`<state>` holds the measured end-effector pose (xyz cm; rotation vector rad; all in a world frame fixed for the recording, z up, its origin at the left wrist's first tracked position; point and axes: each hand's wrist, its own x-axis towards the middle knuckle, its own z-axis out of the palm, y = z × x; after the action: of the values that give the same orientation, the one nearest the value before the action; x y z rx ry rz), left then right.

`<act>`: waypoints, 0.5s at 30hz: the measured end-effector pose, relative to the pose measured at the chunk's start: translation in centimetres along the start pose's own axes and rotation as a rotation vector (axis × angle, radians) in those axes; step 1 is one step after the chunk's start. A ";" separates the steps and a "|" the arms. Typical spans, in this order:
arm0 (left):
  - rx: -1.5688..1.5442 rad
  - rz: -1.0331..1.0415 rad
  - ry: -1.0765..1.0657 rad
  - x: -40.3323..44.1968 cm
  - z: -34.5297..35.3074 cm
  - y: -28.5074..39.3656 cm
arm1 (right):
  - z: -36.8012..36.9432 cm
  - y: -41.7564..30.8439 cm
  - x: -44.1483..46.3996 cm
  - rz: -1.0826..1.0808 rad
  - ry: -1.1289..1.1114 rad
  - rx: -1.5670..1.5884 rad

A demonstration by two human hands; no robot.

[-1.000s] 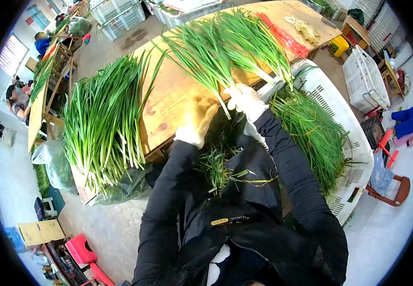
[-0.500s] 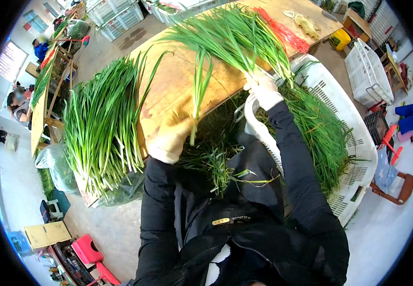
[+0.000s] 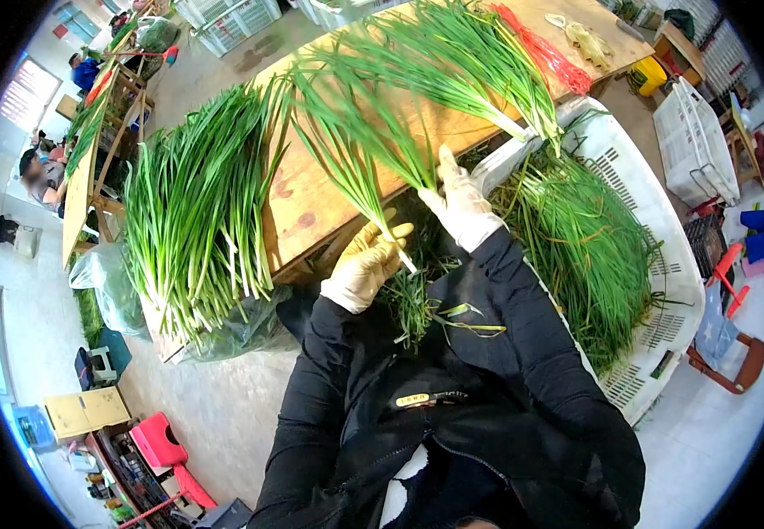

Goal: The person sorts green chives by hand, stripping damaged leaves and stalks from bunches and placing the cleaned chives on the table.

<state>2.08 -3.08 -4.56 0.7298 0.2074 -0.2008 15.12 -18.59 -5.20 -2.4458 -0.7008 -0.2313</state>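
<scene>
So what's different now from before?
The left hand looked empty at first; now it holds a small bunch. Since the middle picture, it has moved right. The right hand has come left towards it, with another bunch. The big pile, the red bag and the white crate stayed put.

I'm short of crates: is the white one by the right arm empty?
Not empty: long green leaves lie heaped in the white crate.

wd tbl [image 3: 298, 207] | L end: lg grn-stalk pile [image 3: 197, 216] | far R: sm grn bunches [image 3: 479, 75], red plastic [image 3: 548, 55], pale glove [image 3: 588, 44]
</scene>
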 end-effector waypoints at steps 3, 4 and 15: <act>0.030 -0.035 0.052 -0.3 0.4 0.0 | -3.9 -3.4 -1.2 -0.108 0.037 -0.028; 0.007 -0.048 0.073 -0.2 0.3 0.0 | -3.9 -3.8 -1.7 -0.059 -0.180 0.128; 0.124 0.160 0.255 -0.4 0.7 1.0 | -3.8 -5.7 -4.2 -0.175 -0.252 0.337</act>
<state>2.04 -2.77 -3.32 0.8914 0.3797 0.0328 8.46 -18.63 -0.68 -2.1114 -0.9789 0.1238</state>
